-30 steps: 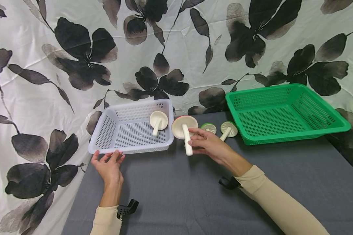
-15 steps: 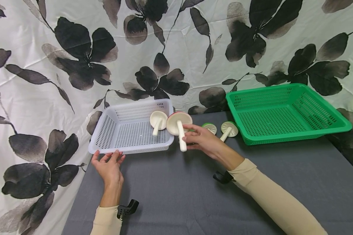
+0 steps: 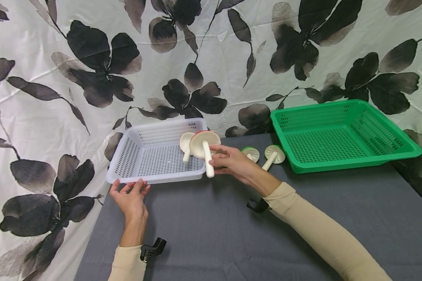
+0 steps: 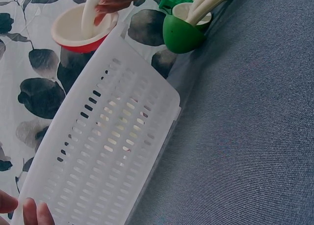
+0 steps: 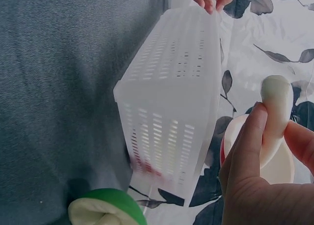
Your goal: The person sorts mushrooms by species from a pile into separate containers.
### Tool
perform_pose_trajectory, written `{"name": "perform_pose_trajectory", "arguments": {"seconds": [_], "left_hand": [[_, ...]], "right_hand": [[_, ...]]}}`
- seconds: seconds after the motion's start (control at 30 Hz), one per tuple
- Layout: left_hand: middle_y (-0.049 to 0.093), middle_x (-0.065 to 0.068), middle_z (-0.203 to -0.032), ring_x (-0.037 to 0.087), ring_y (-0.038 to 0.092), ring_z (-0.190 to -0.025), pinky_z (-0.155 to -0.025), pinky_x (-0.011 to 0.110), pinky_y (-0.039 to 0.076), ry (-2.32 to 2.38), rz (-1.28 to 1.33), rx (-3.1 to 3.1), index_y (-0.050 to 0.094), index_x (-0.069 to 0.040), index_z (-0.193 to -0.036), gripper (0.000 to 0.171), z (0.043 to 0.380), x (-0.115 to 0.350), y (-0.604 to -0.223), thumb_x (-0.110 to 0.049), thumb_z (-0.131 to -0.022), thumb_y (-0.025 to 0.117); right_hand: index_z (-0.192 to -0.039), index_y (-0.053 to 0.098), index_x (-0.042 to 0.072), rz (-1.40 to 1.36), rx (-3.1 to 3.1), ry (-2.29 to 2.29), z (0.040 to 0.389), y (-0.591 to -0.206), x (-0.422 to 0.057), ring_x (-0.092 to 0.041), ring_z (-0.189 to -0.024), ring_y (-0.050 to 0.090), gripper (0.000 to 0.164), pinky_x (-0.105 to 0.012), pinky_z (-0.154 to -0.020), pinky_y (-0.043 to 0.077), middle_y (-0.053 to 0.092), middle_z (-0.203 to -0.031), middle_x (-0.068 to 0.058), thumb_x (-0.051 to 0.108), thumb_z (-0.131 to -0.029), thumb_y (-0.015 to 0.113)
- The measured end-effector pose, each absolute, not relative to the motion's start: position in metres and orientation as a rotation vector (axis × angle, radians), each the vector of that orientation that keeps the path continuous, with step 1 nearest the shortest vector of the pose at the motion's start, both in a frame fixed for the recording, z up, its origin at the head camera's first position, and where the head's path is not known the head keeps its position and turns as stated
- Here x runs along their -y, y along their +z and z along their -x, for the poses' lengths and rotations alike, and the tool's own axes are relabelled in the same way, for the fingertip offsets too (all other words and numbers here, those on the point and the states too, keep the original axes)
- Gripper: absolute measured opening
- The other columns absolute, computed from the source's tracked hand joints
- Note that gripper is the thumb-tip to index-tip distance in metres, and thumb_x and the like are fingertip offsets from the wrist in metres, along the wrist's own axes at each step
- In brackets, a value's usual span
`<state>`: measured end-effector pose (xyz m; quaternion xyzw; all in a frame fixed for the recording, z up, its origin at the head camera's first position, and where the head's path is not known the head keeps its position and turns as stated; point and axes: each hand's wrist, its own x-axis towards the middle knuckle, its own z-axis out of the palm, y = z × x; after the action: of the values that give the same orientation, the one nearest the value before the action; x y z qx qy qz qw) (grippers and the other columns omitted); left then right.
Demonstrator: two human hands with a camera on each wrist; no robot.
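My right hand pinches the white stem of a red-capped toy mushroom, its pale underside facing me. The mushroom is raised over the right end of a white plastic basket. In the right wrist view, thumb and fingers close on the stem from both sides. My left hand holds the basket's front rim near its left corner, fingertips at the edge. Inside the basket lies another pale-stemmed mushroom, partly covered by the held one. Through the basket wall, the right wrist view shows a blurred red patch.
Two green-capped toy mushrooms lie on the grey tabletop between the baskets. A green plastic basket stands at the back right. A floral cloth hangs behind the table.
My right hand has carried the red-capped mushroom leftward and slightly up, from beside the white basket to over its right end. My left hand has stayed at the rim.
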<state>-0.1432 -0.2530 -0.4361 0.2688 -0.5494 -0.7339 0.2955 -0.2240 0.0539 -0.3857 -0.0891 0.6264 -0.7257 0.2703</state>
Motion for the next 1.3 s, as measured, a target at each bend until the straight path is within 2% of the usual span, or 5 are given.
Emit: {"name": "perform_pose_trajectory", "arguments": {"seconds": [0.47,1.3], "left_hand": [[0.046,0.009,-0.111,0.02,0.068,-0.085,-0.07,0.028,0.063,-1.954,-0.72,1.46,0.019,-0.019,-0.148,0.079,0.144,0.253,-0.435,0.002,-0.092,0.071],[0.045,0.009,-0.112,0.021,0.068,-0.085,-0.069,0.028,0.063,-1.942,-0.711,1.475,0.017,-0.015,-0.15,0.081,0.144,0.252,-0.435,0.003,-0.092,0.071]], "right_hand": [[-0.15,0.047,0.015,0.24,-1.678,-1.954,0.236,-0.384,-0.034,-0.02,-0.111,0.065,0.061,-0.042,-0.095,0.058,0.062,-0.136,-0.016,0.005,-0.095,0.069],[-0.149,0.05,0.012,0.222,-1.662,-1.981,0.252,-0.381,-0.003,-0.018,-0.1,0.067,0.059,-0.04,-0.093,0.059,0.065,-0.12,-0.012,0.0,-0.094,0.068]]}}
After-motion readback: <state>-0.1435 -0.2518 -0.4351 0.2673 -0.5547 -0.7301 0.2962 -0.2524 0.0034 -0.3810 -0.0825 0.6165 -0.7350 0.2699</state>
